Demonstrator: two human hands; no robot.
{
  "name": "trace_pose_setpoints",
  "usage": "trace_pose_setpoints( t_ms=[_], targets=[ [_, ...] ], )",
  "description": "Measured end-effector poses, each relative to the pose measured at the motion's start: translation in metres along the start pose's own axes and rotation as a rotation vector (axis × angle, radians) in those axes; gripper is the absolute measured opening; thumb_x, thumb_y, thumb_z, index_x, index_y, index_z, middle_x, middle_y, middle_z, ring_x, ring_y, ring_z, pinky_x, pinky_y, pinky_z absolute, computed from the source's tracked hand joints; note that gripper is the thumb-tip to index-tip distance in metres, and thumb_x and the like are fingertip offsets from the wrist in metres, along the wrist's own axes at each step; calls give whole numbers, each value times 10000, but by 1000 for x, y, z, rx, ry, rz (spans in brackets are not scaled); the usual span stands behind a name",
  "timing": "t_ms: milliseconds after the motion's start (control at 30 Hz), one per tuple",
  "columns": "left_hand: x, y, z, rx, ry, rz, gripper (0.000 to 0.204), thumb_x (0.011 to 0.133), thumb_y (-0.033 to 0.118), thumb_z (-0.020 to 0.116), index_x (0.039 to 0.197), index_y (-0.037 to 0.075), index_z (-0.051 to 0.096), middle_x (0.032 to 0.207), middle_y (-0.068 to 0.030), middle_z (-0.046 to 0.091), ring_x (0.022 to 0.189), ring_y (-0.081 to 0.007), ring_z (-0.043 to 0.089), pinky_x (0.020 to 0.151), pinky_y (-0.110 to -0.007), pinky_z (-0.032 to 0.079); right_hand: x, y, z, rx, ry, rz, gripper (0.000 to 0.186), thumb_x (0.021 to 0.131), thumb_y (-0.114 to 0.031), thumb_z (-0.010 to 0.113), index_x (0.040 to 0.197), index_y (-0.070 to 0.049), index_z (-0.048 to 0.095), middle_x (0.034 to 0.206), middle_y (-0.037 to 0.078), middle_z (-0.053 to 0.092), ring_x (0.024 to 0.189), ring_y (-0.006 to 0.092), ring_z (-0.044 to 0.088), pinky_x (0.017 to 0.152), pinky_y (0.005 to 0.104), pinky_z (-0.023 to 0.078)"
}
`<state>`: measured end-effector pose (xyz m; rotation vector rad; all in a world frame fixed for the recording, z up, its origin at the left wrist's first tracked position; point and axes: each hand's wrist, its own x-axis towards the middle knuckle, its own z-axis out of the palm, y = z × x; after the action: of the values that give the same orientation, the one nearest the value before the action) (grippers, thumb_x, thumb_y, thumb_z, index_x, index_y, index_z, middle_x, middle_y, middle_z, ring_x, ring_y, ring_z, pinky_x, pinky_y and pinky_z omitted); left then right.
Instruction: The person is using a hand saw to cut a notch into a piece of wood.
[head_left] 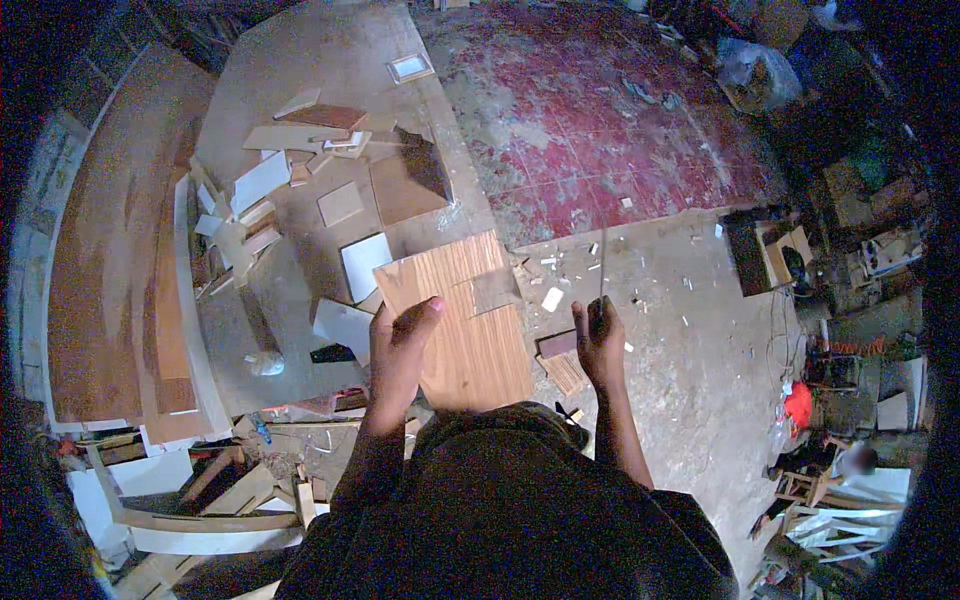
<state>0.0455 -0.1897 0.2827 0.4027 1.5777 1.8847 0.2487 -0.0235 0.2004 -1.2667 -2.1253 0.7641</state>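
My left hand [402, 345] grips the left edge of a wood-grained board [475, 355], its thumb lying over the top face. The board slants in front of my body. A greyish square patch interrupts the grain at its right side; I cannot tell whether it is a cut-out or a piece lying there. My right hand [602, 340] is closed round the dark handle of a long thin tool [602, 260], which points away from me. The tool is apart from the board, and its exact kind is unclear. Below, between my hands, lies a small striped wood offcut [564, 371].
Wood and white panel offcuts [262, 183] litter the sheet at left, near a long brown panel [110, 250]. More scraps [215, 490] pile up lower left. Chips dot the concrete [690, 350]; beyond lies a worn red floor [600, 120]. A person [850, 465] is at lower right.
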Motion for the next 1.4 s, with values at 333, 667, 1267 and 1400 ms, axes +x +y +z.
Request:
trace_pose_setpoints(
  t_ms=[333,667,1267,1400],
  targets=[
    [-1,5,3,93,-2,-94,329,855,161,691,1107,-14,575,1015,-70,661,914,-139,620,835,-301,488,-5,-56,-52,584,-244,-97,139,920,-145,592,892,-28,521,707,-4,507,618,54,429,549,228,354],
    [-8,5,13,-25,-58,-117,373,843,172,718,1138,16,551,990,-52,655,894,-133,621,835,-303,492,-1,-54,-73,691,-538,-222,237,946,-240,530,953,-4,507,743,28,518,619,79,464,553,232,387],
    [10,-35,-7,276,103,185,375,850,162,706,1130,-11,527,1050,-94,646,938,-159,613,844,-323,490,5,-54,-44,683,-372,125,320,1007,-277,462,1089,-3,606,639,-54,424,567,27,367,499,209,283],
    [30,-91,-43,205,220,134,347,864,159,692,1122,-6,529,1023,-105,651,924,-165,618,831,-321,490,3,-4,-10,590,-382,251,331,1006,-319,451,1082,-49,626,609,-36,443,522,70,422,491,247,369]
  ],
)
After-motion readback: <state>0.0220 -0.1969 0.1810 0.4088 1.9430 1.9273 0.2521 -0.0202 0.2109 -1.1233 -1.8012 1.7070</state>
